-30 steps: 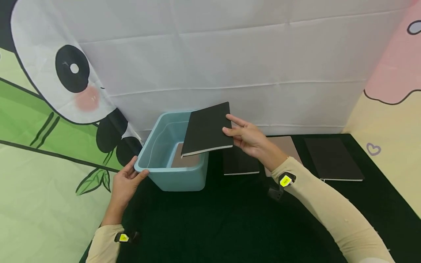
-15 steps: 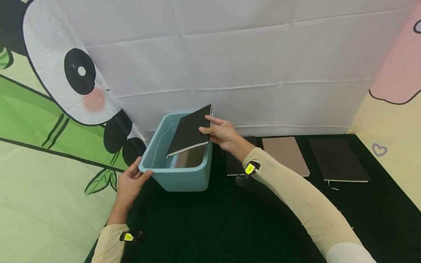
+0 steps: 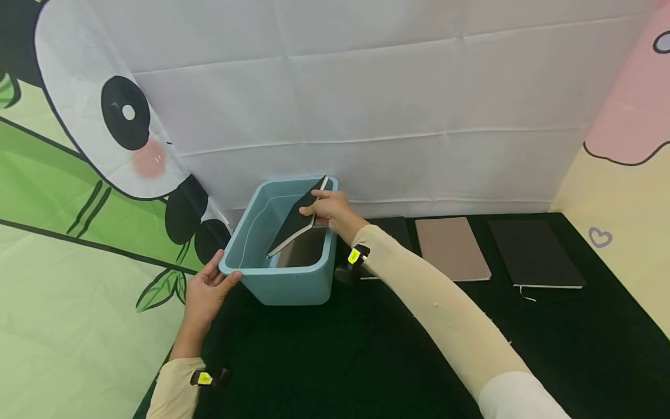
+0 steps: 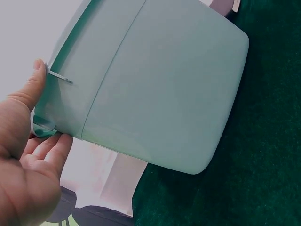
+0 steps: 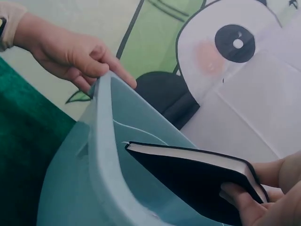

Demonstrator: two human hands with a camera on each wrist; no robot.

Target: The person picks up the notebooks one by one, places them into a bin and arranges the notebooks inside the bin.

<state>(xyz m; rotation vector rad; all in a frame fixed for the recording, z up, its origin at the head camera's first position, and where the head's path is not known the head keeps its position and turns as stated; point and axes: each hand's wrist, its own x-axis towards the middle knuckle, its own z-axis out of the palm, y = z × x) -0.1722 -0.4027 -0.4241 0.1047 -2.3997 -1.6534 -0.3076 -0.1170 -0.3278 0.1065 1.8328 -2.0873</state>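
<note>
A light blue plastic bin (image 3: pixel 295 286) stands at the back of the dark green cloth. My left hand (image 3: pixel 204 297) grips its front left corner, thumb and fingers on either side of the rim, as the left wrist view also shows. In my right hand (image 3: pixel 335 214) a black notebook (image 3: pixel 293 224) is pinched by its right edge. The notebook tilts steeply, its lower end inside the bin's opening. Below it, on the bin's floor, lies a brown notebook (image 3: pixel 300 251), partly hidden. The right wrist view shows the black notebook's (image 5: pixel 188 172) white page edges.
Right of the bin lie a black notebook (image 3: pixel 395 230) partly covered by my right arm, a pinkish-brown notebook (image 3: pixel 454 249) and another black notebook (image 3: pixel 538 254) with a ribbon. A white cloth wall (image 3: pixel 366 105) rises behind, with printed cloth at both sides.
My right hand has carried the black notebook left and down into the bin's opening, tilting it more steeply. My left hand keeps its hold on the rim.
</note>
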